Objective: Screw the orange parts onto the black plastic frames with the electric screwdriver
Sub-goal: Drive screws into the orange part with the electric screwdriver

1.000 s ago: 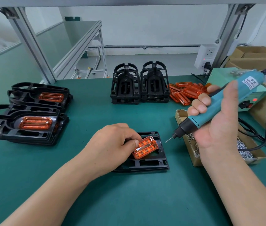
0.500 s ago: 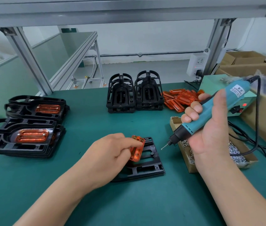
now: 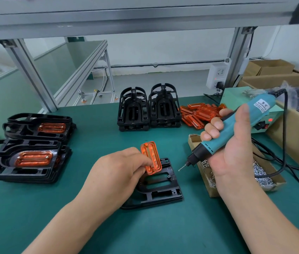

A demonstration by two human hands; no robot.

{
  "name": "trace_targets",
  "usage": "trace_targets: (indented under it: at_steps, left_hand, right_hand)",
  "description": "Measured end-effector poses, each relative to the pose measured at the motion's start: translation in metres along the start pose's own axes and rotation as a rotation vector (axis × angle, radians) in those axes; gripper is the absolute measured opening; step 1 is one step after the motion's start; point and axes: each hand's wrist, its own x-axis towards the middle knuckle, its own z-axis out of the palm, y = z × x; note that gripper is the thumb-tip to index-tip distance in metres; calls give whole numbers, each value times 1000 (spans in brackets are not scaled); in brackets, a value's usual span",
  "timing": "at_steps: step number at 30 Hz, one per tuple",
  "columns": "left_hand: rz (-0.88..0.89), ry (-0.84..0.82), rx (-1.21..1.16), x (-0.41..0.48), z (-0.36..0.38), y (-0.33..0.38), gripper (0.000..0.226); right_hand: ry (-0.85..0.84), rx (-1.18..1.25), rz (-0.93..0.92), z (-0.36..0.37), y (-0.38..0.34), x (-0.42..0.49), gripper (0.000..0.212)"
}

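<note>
Green tabletop [image 3: 35,208] beneath everything. Along its right edge, brown cardboard boxes [image 3: 295,125]; just inside them, towards the far right corner, a pale green power unit [image 3: 236,99] with a red light lit. At the left edge, two finished stacks [image 3: 25,167] of black frames, one behind the other, each topped by an orange piece seated in the top frame. At the middle of the far edge, two bare stacks [image 3: 133,110] standing on end, side by side and touching. Just right of those, a loose pile [image 3: 198,114] of orange parts. Near the right edge, in front of the power unit, an open screw box [image 3: 209,187], partly hidden behind the right forearm, with silver screws [image 3: 258,171] inside. In the middle of the tabletop, a single frame [image 3: 161,187] lying flat, with green visible through its oblong opening. Left hand [image 3: 115,173] over the frame's left side, thumb and fingers pinching one part [image 3: 150,158], stood on end and tilted above the frame's far edge; impossible to tell whether part and frame touch. Right hand [image 3: 233,149] raised over the screw box, clenched round the teal screwdriver [image 3: 236,121], thumb laid along the barrel, with a black cord [image 3: 284,134] looping from the tool's rear towards the right edge. Bit [image 3: 181,168] aimed down and left, in the air between frame and screw box, close to the frame's right side but not touching.
</note>
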Motion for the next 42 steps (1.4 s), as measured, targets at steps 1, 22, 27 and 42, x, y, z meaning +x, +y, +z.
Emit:
trace_targets:
  at_steps: [1, 22, 27, 42]
  left_hand:
    - [23, 8, 42, 0, 0, 3, 23]
    - [127, -148, 74, 14, 35, 23, 24]
    - [101, -188, -19, 11, 28, 16, 29]
    - [-201, -284, 56, 13, 27, -7, 37]
  right_hand:
    - [-2, 3, 0, 0, 0, 0, 39]
    - [-23, 8, 21, -3, 1, 2, 35]
    - [-21, 18, 21, -4, 1, 3, 34]
    - [3, 33, 28, -3, -1, 3, 35]
